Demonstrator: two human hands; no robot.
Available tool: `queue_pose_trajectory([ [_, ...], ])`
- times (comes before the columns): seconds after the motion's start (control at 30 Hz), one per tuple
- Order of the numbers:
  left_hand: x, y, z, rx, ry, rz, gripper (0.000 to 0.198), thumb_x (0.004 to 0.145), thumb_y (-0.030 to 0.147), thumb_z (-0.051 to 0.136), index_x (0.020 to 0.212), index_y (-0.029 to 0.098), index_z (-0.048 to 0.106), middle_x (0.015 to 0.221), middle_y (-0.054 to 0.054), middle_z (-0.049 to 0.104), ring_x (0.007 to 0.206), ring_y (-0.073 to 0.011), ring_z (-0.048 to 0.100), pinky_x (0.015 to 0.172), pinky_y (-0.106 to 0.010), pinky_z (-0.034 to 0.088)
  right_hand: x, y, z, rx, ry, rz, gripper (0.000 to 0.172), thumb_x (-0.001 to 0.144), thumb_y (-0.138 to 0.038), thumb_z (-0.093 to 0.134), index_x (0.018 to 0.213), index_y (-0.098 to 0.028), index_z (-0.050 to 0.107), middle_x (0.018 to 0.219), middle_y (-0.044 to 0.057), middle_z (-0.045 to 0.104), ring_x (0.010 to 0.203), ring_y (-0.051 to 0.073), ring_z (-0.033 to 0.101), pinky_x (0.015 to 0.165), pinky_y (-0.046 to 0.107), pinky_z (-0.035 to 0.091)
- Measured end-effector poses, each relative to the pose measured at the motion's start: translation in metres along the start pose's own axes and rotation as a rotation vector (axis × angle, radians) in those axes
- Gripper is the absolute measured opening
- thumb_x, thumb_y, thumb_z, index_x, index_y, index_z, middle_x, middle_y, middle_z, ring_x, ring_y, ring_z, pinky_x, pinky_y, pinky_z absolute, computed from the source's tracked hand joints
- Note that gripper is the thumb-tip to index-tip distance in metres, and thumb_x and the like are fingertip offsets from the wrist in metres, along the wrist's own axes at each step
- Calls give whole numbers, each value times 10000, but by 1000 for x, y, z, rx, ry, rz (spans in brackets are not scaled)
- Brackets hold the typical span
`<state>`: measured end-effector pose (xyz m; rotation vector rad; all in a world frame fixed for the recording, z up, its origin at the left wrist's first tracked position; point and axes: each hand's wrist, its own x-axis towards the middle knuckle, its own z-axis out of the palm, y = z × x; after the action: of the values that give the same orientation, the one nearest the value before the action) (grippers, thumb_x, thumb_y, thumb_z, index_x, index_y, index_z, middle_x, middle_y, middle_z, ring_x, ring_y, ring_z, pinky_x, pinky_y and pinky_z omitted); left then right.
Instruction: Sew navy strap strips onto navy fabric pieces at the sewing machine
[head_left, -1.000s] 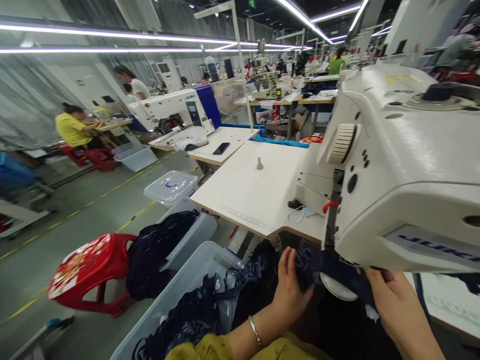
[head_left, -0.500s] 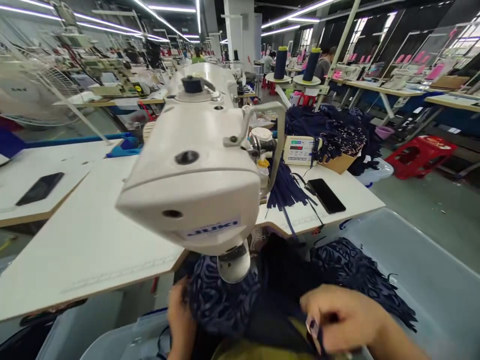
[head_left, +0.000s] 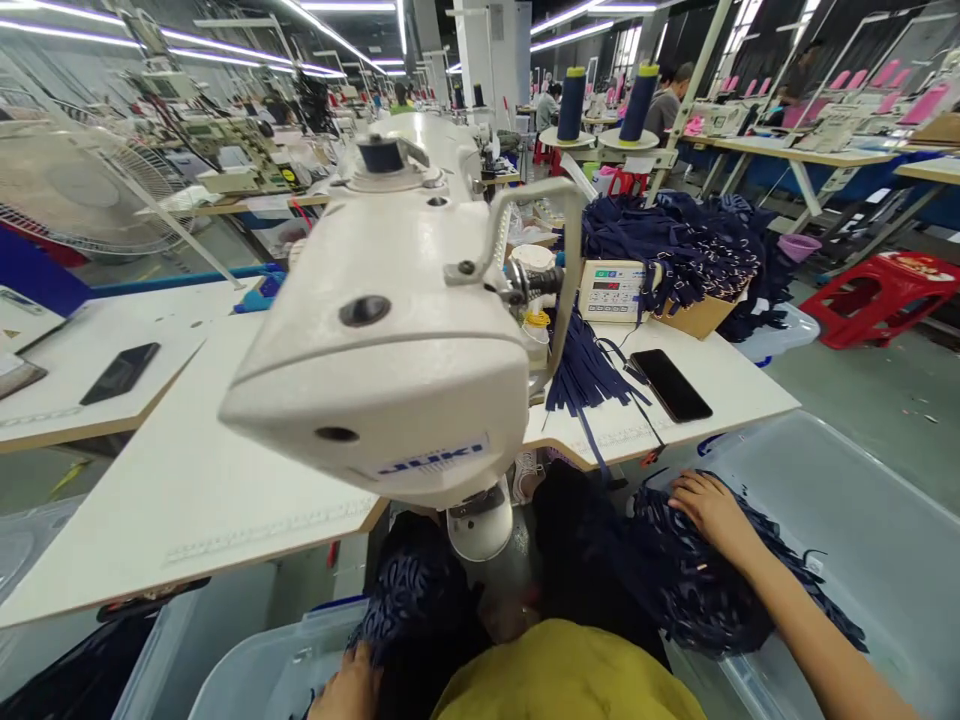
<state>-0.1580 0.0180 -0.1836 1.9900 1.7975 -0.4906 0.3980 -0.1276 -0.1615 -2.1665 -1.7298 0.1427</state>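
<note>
At the bottom edge my left hand [head_left: 349, 690], partly cut off by the frame, has its fingers curled against a bundle of navy patterned fabric strips [head_left: 409, 585] lying over my left leg. My right hand [head_left: 709, 510] reaches out to the right. Its fingers lie stretched across a larger bundle of navy strips [head_left: 697, 600], which spreads from beside my right leg to the clear plastic bin [head_left: 892, 560]. Between the two bundles, the narrow lower arm [head_left: 480, 525] of the white sewing machine [head_left: 382, 380] stands apart from both hands.
On the white table a phone [head_left: 670, 385], a control panel [head_left: 613, 290] and hanging navy straps [head_left: 589, 370] sit right of the machine. A heap of straps [head_left: 675, 245] lies behind. Another plastic bin [head_left: 277, 650] stands at lower left. A red stool [head_left: 881, 300] is on the floor.
My right hand has gone from my lap out to the strips at the bin. My left hand has dropped lower, and the patterned fabric has come away from the machine's lower arm.
</note>
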Motion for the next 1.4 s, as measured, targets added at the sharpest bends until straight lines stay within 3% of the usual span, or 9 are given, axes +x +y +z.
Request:
queue_pose_trajectory([
  [0.17, -14, 66, -51, -465, -183, 284, 424, 881, 364, 431, 1206, 165, 617, 1325, -143, 583, 1275, -300, 498, 1090, -422, 306, 8, -27, -47, 28, 27, -55, 307, 971, -393, 435, 967, -223, 691, 970, 71, 739, 913, 245, 676, 858, 409, 516],
  [0.37, -58, 165, -65, -1062, -677, 622, 586, 797, 726, 560, 899, 181, 750, 848, -103, 722, 813, -272, 691, 791, -395, 525, 13, -142, -98, 188, -93, -381, 230, 994, -288, 458, 879, -220, 645, 730, 7, 629, 700, 164, 591, 655, 281, 462],
  [0.5, -54, 196, -54, -1524, -595, 534, 639, 690, 704, 706, 1012, 152, 688, 822, -81, 692, 772, -230, 672, 762, -356, 511, 11, -204, -85, 68, -23, -693, 233, 1009, -269, 429, 961, -203, 647, 705, 6, 614, 637, 158, 573, 601, 274, 435],
  [0.63, -29, 187, -58, -1867, -356, 368, 417, 706, 480, 780, 964, 188, 631, 886, -33, 665, 805, -158, 634, 761, -262, 472, 4, -219, -54, -13, 34, -800, 277, 1020, -239, 362, 969, -201, 632, 703, 9, 617, 608, 168, 585, 552, 278, 433],
  [0.8, -20, 136, -78, -2054, -201, 291, 320, 651, 399, 757, 761, 190, 541, 746, 11, 569, 760, -146, 592, 747, -275, 477, 4, -206, -19, -30, 78, -691, 393, 1043, -287, 271, 969, -215, 650, 771, 32, 689, 654, 168, 677, 552, 252, 507],
  [0.93, -26, 108, -83, -2055, -67, 253, 415, 689, 480, 738, 679, 195, 437, 591, 73, 381, 598, -98, 497, 727, -294, 491, 2, -192, 9, -80, 123, -671, 425, 1042, -337, 265, 991, -219, 670, 867, 48, 748, 765, 179, 736, 585, 223, 569],
  [1.13, -27, 95, -87, -1857, 105, 186, 517, 640, 507, 837, 906, 188, 530, 700, 44, 553, 624, -135, 575, 633, -278, 487, -11, -187, 50, -25, 42, -632, 484, 1025, -373, 263, 932, -232, 717, 856, 82, 752, 693, 211, 739, 483, 234, 573],
  [1.27, -51, 99, -106, -1747, 68, 254, 472, 800, 630, 646, 947, 188, 572, 803, -13, 636, 739, -194, 655, 628, -290, 505, 0, -212, 39, 240, -108, -497, 380, 968, -458, 451, 1230, -255, 637, 1180, 99, 693, 1019, 252, 698, 764, 281, 609],
  [1.4, -94, 117, -131, -1586, -141, 450, 400, 847, 536, 661, 869, 140, 611, 791, -68, 675, 608, -181, 663, 614, -293, 508, 17, -265, 12, 586, -396, -389, 494, 925, -346, 554, 1405, -253, 481, 1393, 91, 562, 1276, 258, 531, 1031, 363, 474],
])
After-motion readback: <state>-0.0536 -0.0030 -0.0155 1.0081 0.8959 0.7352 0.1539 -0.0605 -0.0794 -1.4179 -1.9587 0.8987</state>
